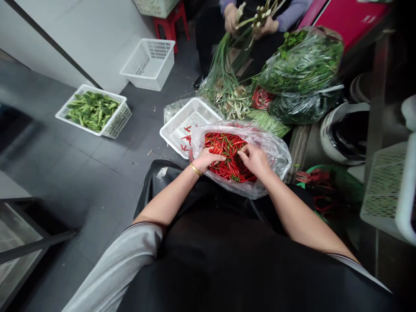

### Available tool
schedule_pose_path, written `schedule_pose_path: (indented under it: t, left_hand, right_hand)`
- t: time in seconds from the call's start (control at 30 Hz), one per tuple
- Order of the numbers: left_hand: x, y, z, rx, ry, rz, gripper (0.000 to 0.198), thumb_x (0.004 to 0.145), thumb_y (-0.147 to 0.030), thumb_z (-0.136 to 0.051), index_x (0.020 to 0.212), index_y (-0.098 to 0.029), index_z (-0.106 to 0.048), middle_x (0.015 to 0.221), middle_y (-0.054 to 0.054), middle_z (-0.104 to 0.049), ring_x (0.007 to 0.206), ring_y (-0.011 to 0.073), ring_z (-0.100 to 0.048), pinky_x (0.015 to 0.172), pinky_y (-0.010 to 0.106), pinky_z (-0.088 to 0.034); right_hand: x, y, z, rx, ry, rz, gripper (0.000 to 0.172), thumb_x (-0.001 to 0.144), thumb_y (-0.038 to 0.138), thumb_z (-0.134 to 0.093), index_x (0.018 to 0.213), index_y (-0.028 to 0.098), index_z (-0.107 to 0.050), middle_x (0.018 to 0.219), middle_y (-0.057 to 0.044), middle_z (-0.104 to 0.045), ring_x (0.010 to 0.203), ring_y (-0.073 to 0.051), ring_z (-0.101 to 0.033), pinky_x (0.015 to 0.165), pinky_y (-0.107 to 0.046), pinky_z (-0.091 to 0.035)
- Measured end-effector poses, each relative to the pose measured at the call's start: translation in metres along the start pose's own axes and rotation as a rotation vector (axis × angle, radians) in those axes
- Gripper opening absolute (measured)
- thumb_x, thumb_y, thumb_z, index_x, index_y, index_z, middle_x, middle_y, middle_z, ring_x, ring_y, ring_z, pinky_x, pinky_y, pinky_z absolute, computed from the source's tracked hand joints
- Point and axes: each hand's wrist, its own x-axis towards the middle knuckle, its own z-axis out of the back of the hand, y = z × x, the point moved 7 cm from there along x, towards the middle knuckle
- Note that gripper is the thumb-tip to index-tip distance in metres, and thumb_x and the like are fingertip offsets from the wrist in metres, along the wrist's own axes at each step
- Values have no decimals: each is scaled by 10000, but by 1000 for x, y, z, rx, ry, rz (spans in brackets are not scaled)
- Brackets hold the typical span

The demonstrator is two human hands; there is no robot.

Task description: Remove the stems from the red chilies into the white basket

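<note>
A clear plastic bag point(276, 151) full of red chili peppers point(232, 167) with green stems lies open at my lap. My left hand point(208, 160), with a gold bracelet at the wrist, is at the bag's left side, its fingers curled around several chili peppers and its thumb stretched over them. On the right side of the pile, my right hand point(256, 161) has thumb and forefinger pinched together on a chili pepper, partly hidden by the fingers. Just beyond the bag, a white perforated basket point(172, 130) holds a few loose chili peppers.
Broccoli-like green vegetables fill a white basket point(117, 123) on the floor; another white basket point(159, 80) stands behind. Opposite, a person's hands point(231, 19) hold scallions point(224, 65). Bagged greens point(302, 65), a white bucket point(328, 134) and a green basin point(313, 168) are at right.
</note>
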Motion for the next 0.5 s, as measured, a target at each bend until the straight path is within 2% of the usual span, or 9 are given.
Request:
schedule_pose_path:
  t: [0.13, 0.17, 0.23, 0.3, 0.37, 0.5]
  left_hand:
    - [0, 1, 2, -20, -30, 14, 147, 642, -159, -664, 621, -134, -521, 502, -34, -517, 460, 58, -446, 490, 211, -332]
    - [0, 2, -1, 18, -10, -2, 111, 652, -156, -646, 648, -129, -539, 535, -28, -536, 489, 62, -460, 516, 213, -347]
    - [-1, 1, -8, 185, 41, -78, 89, 654, -151, -633, 662, -128, -547, 578, -29, -546, 531, 67, -457, 551, 215, -347]
    - [-2, -3, -17, 403, 73, -188, 94, 652, -140, -627, 650, -137, -533, 604, -35, -535, 571, 75, -449, 583, 218, -342]
    - [-3, -9, -27, 587, 97, -298, 85, 667, -136, -612, 663, -148, -528, 642, -33, -536, 620, 92, -461, 625, 226, -349]
    - [-8, -32, -44, 750, 150, -466, 80, 693, -138, -595, 709, -173, -525, 696, -19, -535, 716, 125, -489, 711, 244, -363]
  right_hand:
    - [-27, 10, -40, -223, 331, 43, 294, 885, 429, -533, 955, 163, -638, 982, -133, -679, 833, -236, -637, 659, -292, -414]
    - [-32, 10, -48, -256, 378, 43, 292, 890, 418, -531, 970, 159, -639, 990, -139, -680, 842, -235, -640, 650, -287, -408]
    - [-33, 9, -52, -241, 392, 59, 273, 916, 392, -491, 945, 168, -645, 985, -126, -687, 853, -221, -638, 649, -276, -397]
    - [-27, 6, -42, -154, 349, 83, 276, 925, 387, -469, 852, 185, -643, 924, -94, -695, 811, -199, -628, 652, -268, -388]
    - [-17, 2, -21, -44, 289, 90, 258, 896, 379, -501, 762, 190, -615, 809, -63, -682, 723, -179, -601, 640, -264, -377]
    - [-6, 4, 31, 285, 173, 145, 294, 848, 421, -528, 668, 192, -569, 619, -8, -583, 587, -137, -508, 590, -257, -348]
